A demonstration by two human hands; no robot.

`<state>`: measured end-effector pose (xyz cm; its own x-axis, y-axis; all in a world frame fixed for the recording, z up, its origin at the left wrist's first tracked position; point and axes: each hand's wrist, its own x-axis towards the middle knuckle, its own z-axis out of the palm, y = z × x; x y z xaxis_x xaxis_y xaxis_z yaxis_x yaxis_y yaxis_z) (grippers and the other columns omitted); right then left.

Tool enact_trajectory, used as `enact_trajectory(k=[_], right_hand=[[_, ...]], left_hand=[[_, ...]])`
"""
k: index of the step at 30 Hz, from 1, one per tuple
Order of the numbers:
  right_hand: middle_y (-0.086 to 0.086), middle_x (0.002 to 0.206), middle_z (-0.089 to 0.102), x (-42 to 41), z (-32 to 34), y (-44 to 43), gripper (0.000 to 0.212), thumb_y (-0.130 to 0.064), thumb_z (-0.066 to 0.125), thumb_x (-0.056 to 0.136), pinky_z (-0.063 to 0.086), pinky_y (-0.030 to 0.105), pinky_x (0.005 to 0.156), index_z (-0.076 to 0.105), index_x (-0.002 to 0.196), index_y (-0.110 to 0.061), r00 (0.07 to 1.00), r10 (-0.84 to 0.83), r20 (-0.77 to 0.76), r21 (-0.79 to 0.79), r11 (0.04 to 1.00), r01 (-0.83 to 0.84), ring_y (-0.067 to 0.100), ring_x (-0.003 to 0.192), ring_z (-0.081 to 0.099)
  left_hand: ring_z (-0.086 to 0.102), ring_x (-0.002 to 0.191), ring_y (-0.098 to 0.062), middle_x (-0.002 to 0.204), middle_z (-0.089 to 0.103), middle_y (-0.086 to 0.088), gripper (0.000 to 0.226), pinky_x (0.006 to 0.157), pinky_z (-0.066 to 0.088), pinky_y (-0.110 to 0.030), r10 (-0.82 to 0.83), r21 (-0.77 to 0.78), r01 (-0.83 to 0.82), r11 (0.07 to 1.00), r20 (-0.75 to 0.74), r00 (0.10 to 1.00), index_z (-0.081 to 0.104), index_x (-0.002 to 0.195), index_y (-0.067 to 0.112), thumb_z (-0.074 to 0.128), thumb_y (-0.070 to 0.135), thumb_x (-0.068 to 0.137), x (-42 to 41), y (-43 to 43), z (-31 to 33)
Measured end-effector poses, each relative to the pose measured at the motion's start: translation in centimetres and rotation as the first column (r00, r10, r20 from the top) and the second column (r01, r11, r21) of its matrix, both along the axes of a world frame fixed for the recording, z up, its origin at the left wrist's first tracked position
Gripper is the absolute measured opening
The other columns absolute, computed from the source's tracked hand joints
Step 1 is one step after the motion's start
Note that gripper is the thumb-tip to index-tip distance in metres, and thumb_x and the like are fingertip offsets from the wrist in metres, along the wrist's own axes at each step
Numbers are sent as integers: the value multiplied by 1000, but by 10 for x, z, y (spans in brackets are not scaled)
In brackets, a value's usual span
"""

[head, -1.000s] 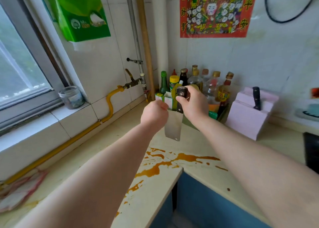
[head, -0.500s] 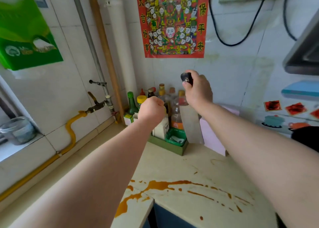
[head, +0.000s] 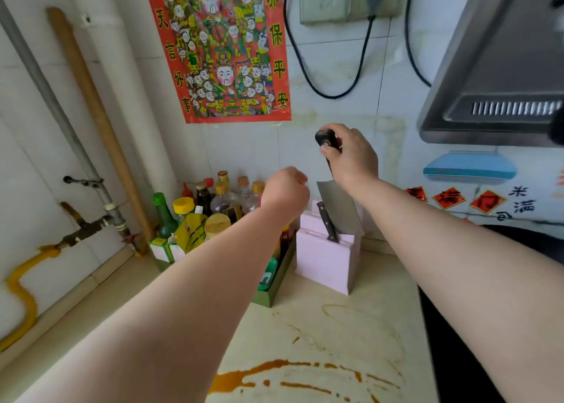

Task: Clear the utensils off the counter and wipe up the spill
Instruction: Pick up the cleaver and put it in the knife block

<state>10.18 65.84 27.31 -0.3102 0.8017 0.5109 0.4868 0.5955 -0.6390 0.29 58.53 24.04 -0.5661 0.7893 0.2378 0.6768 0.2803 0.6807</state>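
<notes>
A: Fingers?
B: We find the right hand (head: 351, 161) clenched round the cleaver (head: 337, 207) handle, blade down at the pink knife block (head: 323, 262). Left hand (head: 285, 193) fisted, holding nothing.
A: Spill?
B: We note the orange spill (head: 235, 379) on the counter (head: 384, 283), nearer us.

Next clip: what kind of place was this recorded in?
Most likely a small home kitchen: a range hood hangs at the right, a pink knife block stands on the counter, and sauce bottles crowd the tiled corner.
</notes>
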Motion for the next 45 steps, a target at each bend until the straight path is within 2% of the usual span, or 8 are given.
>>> enact_trajectory(k=[6,13,19,26,34,45], right_hand=[[5,113,57,3,10,9,32,-21,54,92,34,25,72,57,123,-28,998,23,-63,31,999,-21,26,102,56],[3,110,57,-3,24,11,30,-22,55,93,37,27,73,57,122,-28,993,40,-110,119,993,-27,24,101,57],[5,113,60,-8,9,20,30,-21,55,93,35,25,72,56,122,-26,989,53,-138,32,998,-49,24,99,59],[5,115,62,-9,-19,31,28,-17,55,93,34,23,73,57,120,-24,987,38,-158,-63,997,-48,25,100,58],[5,114,61,-18,-1,38,30,-15,53,93,38,25,76,56,122,-21,965,62,-254,17,998,-60,24,102,56],[6,114,61,-17,2,41,30,-18,54,94,36,25,74,54,123,-22,978,37,-205,59,998,-25,25,102,57]], left_hand=[[59,110,-25,122,64,-4,35,94,51,-35,-20,-1,20,1000,-26,999,65,121,16,44,7,93,4,24,7],[61,106,-25,118,66,-5,34,88,50,-32,-5,37,6,999,-39,999,66,118,15,43,8,94,3,33,12],[65,95,-29,116,65,-5,38,83,58,-41,28,17,-28,999,-38,999,64,120,15,40,7,92,-7,31,9],[66,95,-24,110,67,-4,35,83,58,-40,65,-20,-65,998,4,998,63,118,17,44,5,91,-20,28,-10],[66,97,-22,110,69,-4,34,83,58,-39,81,-58,-80,995,12,997,63,120,16,48,6,91,-29,31,-20],[65,98,-26,117,63,-7,32,83,59,-38,76,-42,-76,996,2,997,60,123,15,47,6,95,-25,39,-12]])
